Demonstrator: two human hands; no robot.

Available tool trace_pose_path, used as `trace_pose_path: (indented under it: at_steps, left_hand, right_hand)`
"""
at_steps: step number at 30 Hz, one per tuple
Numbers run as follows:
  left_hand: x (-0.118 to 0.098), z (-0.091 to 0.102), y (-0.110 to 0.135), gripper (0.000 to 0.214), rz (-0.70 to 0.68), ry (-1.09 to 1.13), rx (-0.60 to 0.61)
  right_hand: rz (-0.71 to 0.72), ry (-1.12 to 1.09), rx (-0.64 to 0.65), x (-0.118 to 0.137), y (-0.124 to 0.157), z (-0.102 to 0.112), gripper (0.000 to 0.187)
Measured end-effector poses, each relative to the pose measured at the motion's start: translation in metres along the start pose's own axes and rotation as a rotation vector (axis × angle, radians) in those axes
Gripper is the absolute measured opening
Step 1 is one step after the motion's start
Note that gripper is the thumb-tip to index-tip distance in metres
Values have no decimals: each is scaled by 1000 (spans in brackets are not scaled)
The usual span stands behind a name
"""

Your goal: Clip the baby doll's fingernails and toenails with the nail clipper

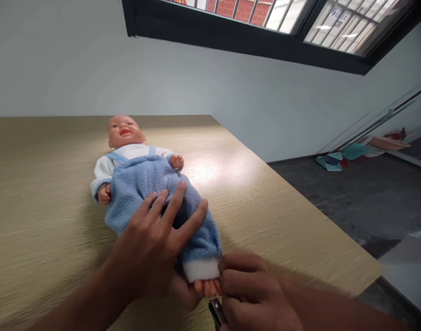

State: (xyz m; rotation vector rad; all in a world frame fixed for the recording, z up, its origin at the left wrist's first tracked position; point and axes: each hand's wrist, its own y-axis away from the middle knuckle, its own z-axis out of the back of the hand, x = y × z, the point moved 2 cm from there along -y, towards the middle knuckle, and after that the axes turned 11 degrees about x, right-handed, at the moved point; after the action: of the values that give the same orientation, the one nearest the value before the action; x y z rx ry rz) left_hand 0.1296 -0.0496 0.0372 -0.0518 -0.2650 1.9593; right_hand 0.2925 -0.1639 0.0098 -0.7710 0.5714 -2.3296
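A baby doll [141,179] in a fuzzy blue and white outfit lies on its back on the wooden table [265,220], its head away from me. My left hand [155,234] grips the doll's leg: the fingers spread over the blue fabric, and the thumb sits low beside the foot. Just below the white cuff, the doll's bare toes [208,287] stick out. My right hand [255,289] is closed around a small dark metal nail clipper [217,312], whose tip is close to the toes. Part of the clipper is hidden by my fingers.
The table's right edge [310,207] slants toward me, with dark floor [300,177] beyond it. A pale wall [196,87] stands behind, under a dark-framed barred window [252,27]. Pink and teal items [358,149] lie on the floor at the right.
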Motion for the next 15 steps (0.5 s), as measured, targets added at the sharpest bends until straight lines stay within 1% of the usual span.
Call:
trace_pose_path:
  at_steps: [3, 5, 6, 7, 9, 11, 13, 15]
  left_hand:
    - [-1, 1, -1, 74, -1, 4, 0]
    - [-1, 1, -2, 73, 1, 4, -2]
    - [0, 1, -2, 72, 1, 5, -3]
    - [0, 1, -2, 71, 1, 7, -6]
    - [0, 1, -2, 69, 0, 14, -14]
    - [0, 0, -2, 68, 2, 17, -23]
    - [1, 0, -2, 68, 9, 16, -23]
    - [0, 0, -2, 70, 14, 16, -15]
  right_hand:
    - [114, 99, 36, -4, -1, 3, 23]
    - [192, 134, 46, -2, -3, 2, 22]
    - [194, 133, 40, 0, -3, 0, 23]
    - [155, 122, 19, 2, -3, -2, 24]
    - [10, 90, -57, 8, -2, -7, 26]
    - [-96, 87, -107, 13, 0, -11, 27]
    - [-131, 116, -101, 16, 2, -13, 29]
    - [-134, 146, -68, 16, 1, -11, 31]
